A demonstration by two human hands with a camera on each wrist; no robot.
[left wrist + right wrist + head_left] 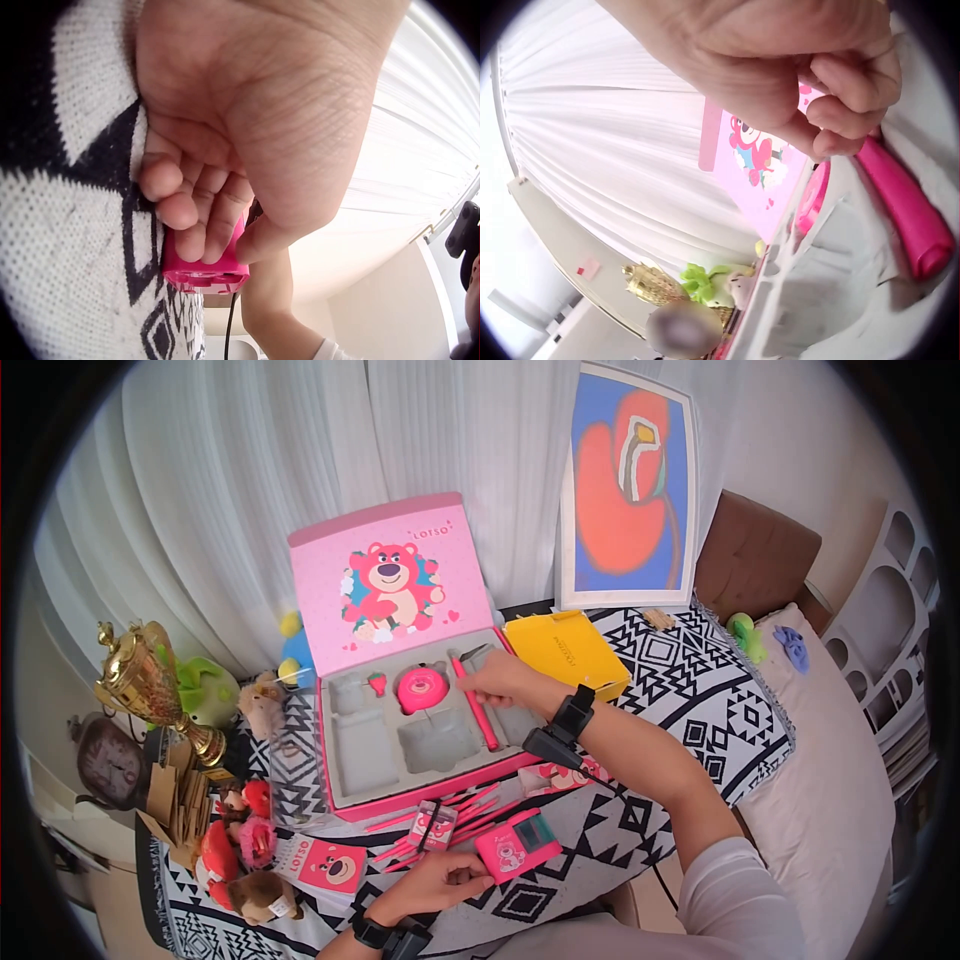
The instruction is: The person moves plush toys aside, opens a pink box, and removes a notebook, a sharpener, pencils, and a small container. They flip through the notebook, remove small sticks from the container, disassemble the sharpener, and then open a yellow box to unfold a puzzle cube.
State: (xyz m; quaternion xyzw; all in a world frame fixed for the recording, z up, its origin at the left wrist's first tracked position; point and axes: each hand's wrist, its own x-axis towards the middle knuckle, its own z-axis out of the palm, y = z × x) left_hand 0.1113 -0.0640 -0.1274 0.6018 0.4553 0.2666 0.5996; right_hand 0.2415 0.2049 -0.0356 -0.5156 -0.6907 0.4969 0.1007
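Note:
In the head view my right hand [505, 682] reaches into the grey insert of an open pink box [388, 808]. Its curled thumb and fingers pinch the upper end of a long pink rod [484, 728], which slants in its slot. The right wrist view shows the thick rounded lower end of this rod [915, 217]. To the left in the insert sits a round pink item [422, 690] beside a small strawberry-shaped piece [377, 683]. My left hand [435, 882] rests on the cloth with loosely bent fingers, fingertips right at a pink case [515, 847] with a dark window.
Several pink pencils [475, 800] lie before the box around a small clear-fronted pack [433, 826]. A pink notebook [327, 865] and plush toys [262, 898] are on the left, near a gold trophy [145, 685]. Behind the right arm are a yellow box [570, 650] and a framed picture [625, 490].

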